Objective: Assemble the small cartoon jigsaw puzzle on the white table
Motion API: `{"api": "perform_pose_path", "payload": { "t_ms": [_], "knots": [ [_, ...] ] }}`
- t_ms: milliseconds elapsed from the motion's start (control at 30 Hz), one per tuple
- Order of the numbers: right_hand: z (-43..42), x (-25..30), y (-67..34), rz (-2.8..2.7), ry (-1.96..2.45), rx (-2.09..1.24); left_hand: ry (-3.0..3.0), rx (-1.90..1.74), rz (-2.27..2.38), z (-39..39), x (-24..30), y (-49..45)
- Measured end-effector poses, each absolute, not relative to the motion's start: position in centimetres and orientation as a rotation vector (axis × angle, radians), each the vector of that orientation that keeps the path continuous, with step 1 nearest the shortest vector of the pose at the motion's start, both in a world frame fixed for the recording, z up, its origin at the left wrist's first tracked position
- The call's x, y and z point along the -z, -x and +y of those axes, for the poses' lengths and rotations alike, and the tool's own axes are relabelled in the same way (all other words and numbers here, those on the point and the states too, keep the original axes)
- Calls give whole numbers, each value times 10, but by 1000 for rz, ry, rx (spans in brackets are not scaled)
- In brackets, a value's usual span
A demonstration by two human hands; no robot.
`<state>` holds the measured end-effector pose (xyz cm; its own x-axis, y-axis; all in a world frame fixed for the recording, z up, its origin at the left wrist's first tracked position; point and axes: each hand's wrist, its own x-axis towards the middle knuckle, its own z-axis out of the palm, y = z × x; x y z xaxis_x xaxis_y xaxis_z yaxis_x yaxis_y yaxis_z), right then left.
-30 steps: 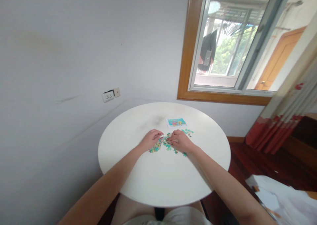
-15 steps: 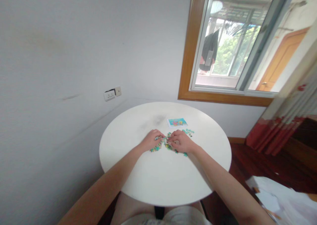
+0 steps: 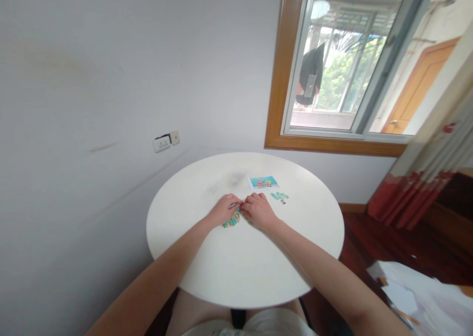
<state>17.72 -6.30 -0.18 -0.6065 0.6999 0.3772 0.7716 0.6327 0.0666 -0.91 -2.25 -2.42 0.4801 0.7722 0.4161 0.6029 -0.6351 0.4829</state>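
Observation:
A heap of small jigsaw puzzle pieces [image 3: 231, 221], green, yellow and teal, lies on the white round table [image 3: 240, 272]. My left hand [image 3: 223, 210] curves around the far left of the heap, its thumb and fingers closed against pieces. From the other side, my right hand [image 3: 259, 210] rests low with curled fingers pressed on pieces, partly covering them. The fingertips of both hands nearly meet over the heap. Beyond my right hand is a separate group of light green pieces [image 3: 280, 196]. A picture card [image 3: 263, 183] with cartoon figures on teal lies behind the hands.
A wall with a socket [image 3: 161, 144] borders the table's far left. Behind it on the right is a wood-framed window [image 3: 269, 119]. A red and white curtain [image 3: 401, 193] hangs at the right, with white bags or papers [image 3: 417, 291] below.
My right hand has moved left toward my left hand, and the pieces that lay under and around it are now drawn into the heap. My left hand has barely moved.

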Motion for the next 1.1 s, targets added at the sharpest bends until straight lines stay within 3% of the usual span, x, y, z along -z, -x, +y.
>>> {"api": "perform_pose_path", "payload": {
  "t_ms": [800, 1100],
  "knots": [
    [-59, 2, -186, -2535, 1126, 378, -2464, -912, 1168, -19, 29, 11],
    [-66, -1, -193, -2452, 1132, 236, -2456, -907, 1160, -24, 23, 10]
  ]
}}
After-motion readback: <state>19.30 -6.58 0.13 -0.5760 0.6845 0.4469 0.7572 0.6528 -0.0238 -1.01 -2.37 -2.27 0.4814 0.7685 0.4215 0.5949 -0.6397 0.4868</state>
